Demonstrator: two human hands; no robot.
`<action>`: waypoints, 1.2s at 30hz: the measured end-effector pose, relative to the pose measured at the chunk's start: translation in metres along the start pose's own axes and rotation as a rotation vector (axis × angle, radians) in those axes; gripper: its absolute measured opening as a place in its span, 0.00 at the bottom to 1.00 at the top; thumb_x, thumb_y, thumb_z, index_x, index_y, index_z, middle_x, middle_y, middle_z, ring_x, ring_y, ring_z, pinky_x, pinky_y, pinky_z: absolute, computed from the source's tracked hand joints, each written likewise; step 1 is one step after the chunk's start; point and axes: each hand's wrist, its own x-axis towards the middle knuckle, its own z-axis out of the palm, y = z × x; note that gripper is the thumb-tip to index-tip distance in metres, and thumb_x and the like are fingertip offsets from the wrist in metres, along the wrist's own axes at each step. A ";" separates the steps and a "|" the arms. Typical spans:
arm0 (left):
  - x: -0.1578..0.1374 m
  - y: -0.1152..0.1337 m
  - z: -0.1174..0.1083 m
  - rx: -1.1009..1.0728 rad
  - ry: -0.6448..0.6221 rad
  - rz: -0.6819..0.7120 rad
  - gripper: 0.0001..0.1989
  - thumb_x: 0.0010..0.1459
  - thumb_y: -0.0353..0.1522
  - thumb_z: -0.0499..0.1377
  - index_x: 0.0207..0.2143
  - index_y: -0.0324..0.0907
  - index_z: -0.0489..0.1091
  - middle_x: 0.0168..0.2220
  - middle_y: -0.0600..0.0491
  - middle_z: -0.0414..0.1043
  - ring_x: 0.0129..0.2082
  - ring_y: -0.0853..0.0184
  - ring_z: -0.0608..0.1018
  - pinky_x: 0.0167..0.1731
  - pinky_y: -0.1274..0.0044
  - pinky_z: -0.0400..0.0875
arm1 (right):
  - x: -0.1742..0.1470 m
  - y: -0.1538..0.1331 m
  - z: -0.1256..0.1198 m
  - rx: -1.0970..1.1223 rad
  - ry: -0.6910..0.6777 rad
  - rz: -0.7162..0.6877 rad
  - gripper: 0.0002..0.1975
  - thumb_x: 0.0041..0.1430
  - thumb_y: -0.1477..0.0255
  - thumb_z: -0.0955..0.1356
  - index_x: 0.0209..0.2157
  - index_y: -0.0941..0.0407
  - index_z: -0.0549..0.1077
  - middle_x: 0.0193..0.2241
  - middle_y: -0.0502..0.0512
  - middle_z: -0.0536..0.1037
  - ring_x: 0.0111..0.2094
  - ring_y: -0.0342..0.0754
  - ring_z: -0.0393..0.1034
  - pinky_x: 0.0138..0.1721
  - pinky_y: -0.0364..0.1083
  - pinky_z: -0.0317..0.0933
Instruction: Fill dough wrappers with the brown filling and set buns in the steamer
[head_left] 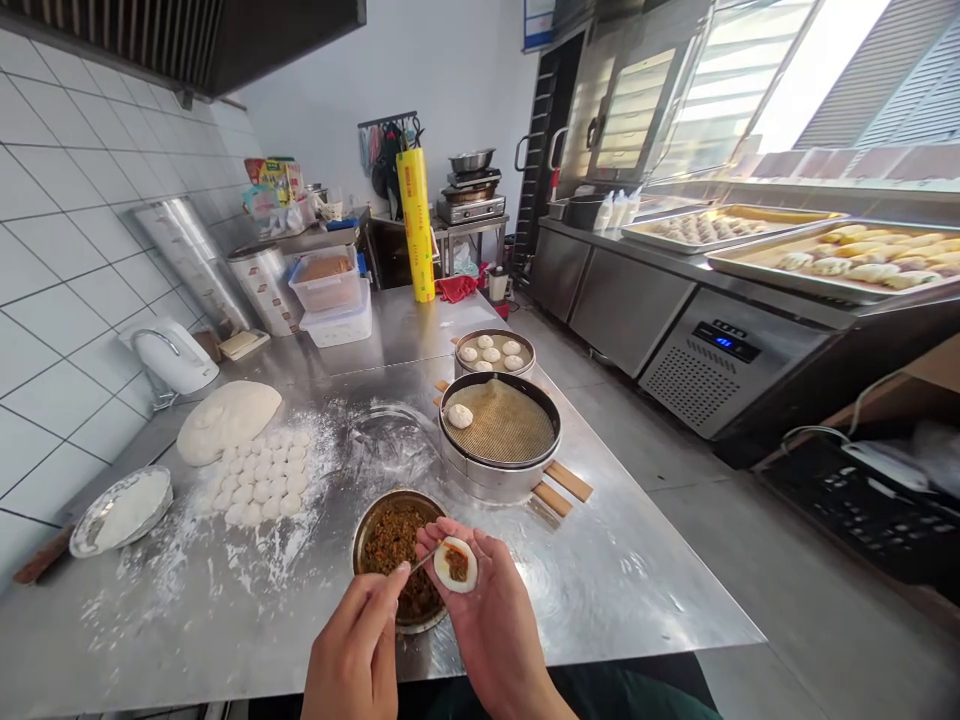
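Note:
My left hand (356, 640) is closed round a thin metal filling tool (424, 560), its tip at the filling. In my cupped, palm-up right hand (502, 615) lies a small round dough wrapper (466, 583) with brown filling on it. Below and behind both hands, a metal bowl (362, 515) holds a dark chopped filling (394, 535). A round steamer (487, 480) with a mesh liner stands beyond my right hand, one filled bun (460, 416) on its left side. Behind that, a second steamer (459, 362) contains several buns.
Rows of small dough pieces (262, 480) lie on the floured steel table (600, 600), near a large dough slab (225, 420). At left is a plate of flour (124, 510). Wooden slats (566, 482) jut from under the steamer. A yellow film roll (417, 225) stands farther back.

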 end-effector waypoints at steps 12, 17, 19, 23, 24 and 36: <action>0.004 -0.005 0.006 0.024 -0.048 0.023 0.23 0.74 0.28 0.50 0.65 0.51 0.69 0.50 0.48 0.78 0.48 0.67 0.82 0.46 0.76 0.80 | -0.002 -0.002 -0.001 0.025 0.025 0.014 0.21 0.47 0.59 0.79 0.38 0.59 0.84 0.43 0.61 0.84 0.54 0.63 0.74 0.67 0.61 0.60; -0.008 -0.010 0.016 0.303 0.075 0.226 0.24 0.72 0.26 0.51 0.65 0.51 0.71 0.50 0.46 0.77 0.48 0.63 0.82 0.46 0.71 0.80 | -0.005 -0.007 0.003 0.064 0.035 0.034 0.21 0.45 0.60 0.80 0.38 0.59 0.84 0.41 0.60 0.84 0.53 0.62 0.74 0.68 0.60 0.59; -0.009 -0.010 0.017 0.377 0.120 0.316 0.23 0.71 0.25 0.51 0.64 0.48 0.72 0.48 0.45 0.78 0.45 0.63 0.82 0.43 0.72 0.80 | -0.006 -0.008 0.003 0.047 0.043 0.043 0.21 0.47 0.59 0.79 0.39 0.59 0.84 0.41 0.60 0.84 0.51 0.61 0.75 0.67 0.60 0.60; -0.007 -0.002 0.009 0.449 0.124 0.333 0.22 0.71 0.24 0.51 0.59 0.47 0.76 0.46 0.45 0.78 0.43 0.62 0.82 0.41 0.71 0.79 | -0.005 -0.006 0.001 0.012 0.032 0.039 0.20 0.48 0.58 0.79 0.37 0.58 0.83 0.39 0.59 0.84 0.49 0.61 0.75 0.64 0.60 0.63; -0.006 0.000 0.007 0.446 0.122 0.312 0.22 0.71 0.24 0.51 0.59 0.47 0.76 0.46 0.46 0.78 0.43 0.62 0.82 0.41 0.71 0.79 | -0.005 -0.005 0.001 0.003 0.028 0.036 0.20 0.48 0.58 0.79 0.37 0.58 0.83 0.38 0.59 0.83 0.49 0.61 0.75 0.63 0.59 0.64; -0.002 0.002 -0.010 0.046 -0.045 0.008 0.18 0.74 0.32 0.52 0.60 0.50 0.75 0.49 0.48 0.81 0.46 0.67 0.83 0.45 0.78 0.79 | -0.004 -0.001 -0.010 -0.063 -0.027 0.027 0.16 0.54 0.58 0.76 0.37 0.56 0.84 0.38 0.58 0.84 0.49 0.61 0.75 0.61 0.59 0.66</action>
